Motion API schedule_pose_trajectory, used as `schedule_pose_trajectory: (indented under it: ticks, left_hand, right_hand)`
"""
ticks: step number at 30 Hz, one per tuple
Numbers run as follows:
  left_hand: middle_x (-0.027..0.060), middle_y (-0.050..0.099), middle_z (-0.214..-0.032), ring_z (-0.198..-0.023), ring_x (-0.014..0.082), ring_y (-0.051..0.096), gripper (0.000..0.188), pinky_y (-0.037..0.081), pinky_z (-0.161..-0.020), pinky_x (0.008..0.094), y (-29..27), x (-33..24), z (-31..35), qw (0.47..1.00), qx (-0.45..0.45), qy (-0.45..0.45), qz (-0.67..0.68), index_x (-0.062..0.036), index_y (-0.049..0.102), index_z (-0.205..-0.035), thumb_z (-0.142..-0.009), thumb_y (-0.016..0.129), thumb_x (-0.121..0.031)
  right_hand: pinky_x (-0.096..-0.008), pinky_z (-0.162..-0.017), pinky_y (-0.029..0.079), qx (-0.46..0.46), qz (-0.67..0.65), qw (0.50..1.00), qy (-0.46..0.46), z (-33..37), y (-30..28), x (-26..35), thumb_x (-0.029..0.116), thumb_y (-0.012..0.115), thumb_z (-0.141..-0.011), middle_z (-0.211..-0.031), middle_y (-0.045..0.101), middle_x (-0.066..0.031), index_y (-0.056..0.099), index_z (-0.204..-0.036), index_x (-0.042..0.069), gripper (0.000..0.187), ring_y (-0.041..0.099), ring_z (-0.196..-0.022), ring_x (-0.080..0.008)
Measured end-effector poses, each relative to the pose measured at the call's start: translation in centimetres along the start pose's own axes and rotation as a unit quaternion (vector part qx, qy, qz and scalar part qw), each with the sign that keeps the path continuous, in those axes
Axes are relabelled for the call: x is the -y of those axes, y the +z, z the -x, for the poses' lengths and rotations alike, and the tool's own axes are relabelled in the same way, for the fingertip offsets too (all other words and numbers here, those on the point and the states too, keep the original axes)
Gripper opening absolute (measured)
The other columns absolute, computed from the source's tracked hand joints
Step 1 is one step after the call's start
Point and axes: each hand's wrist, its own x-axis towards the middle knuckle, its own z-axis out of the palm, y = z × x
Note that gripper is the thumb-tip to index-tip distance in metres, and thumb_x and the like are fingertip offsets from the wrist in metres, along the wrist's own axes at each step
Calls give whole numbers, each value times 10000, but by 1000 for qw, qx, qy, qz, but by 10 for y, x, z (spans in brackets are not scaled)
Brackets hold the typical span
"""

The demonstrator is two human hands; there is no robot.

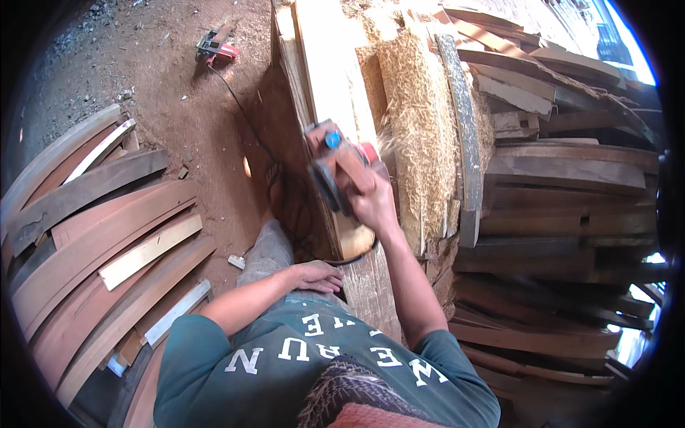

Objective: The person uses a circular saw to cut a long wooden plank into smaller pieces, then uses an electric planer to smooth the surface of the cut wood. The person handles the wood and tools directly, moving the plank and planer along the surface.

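My right hand (375,203) is wrapped around the handle of an electric hand planer (334,146) with a blue knob at its front. The planer sits on a long, pale wooden beam (334,68), near the end closest to me, and is slightly smeared by motion. Pale chips show beside it on the right. My left hand (318,277) rests against my body at the waist, fingers lying loosely extended, with nothing held. A dark power cord (335,262) loops past the beam's near end.
Wood shavings (421,107) are heaped right of the beam, beside an upright weathered board (460,114). Stacked planks (564,171) fill the right side, and more boards (107,250) lie at left. A red and grey corded power tool (216,48) lies on the dirt ground (150,57).
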Motion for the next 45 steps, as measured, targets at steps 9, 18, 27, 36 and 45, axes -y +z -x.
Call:
schedule_pose_trajectory:
  ticks: [9,18,27,36,45]
  left_hand:
    - [269,529,-1522,-1345,378,621,604,519,-1180,499,-4,-29,-27,979,45,-56,191,1,505,-1490,-1018,757,-280]
    - [201,589,-1197,-1078,253,651,549,576,-976,345,-5,-48,-37,954,60,-81,283,65,436,-1321,-962,759,-197]
    - [243,734,-1193,-1063,302,747,281,646,-899,364,-44,-40,19,972,36,-86,216,100,638,-1206,-990,691,-72]
    - [111,754,-1200,-980,141,723,501,627,-835,305,-88,-60,71,915,-296,245,119,-21,549,-1504,-1015,642,-76]
    - [199,664,-1414,-1310,299,628,738,500,-1113,486,-16,-39,7,858,-380,329,-104,5,538,-1496,-949,801,-414]
  right_hand:
    - [-430,-830,630,12,74,992,-100,-247,11,137,159,645,-926,-976,795,-212,799,-1219,196,334,793,-917,-359]
    - [-410,-696,626,13,42,997,-65,-414,4,192,312,634,-999,-889,767,-195,788,-1167,129,292,747,-748,-325]
    - [-397,-626,609,-20,38,995,-89,-347,8,136,293,674,-960,-862,762,-153,788,-1204,203,284,740,-692,-251]
    - [-530,-889,578,-29,-31,999,-31,-33,5,-4,135,646,-888,-996,752,-300,715,-1043,9,211,735,-1021,-482]
    - [-477,-855,611,-20,-55,995,81,299,-19,-126,108,737,-876,-996,765,-280,721,-1146,21,284,769,-984,-453]
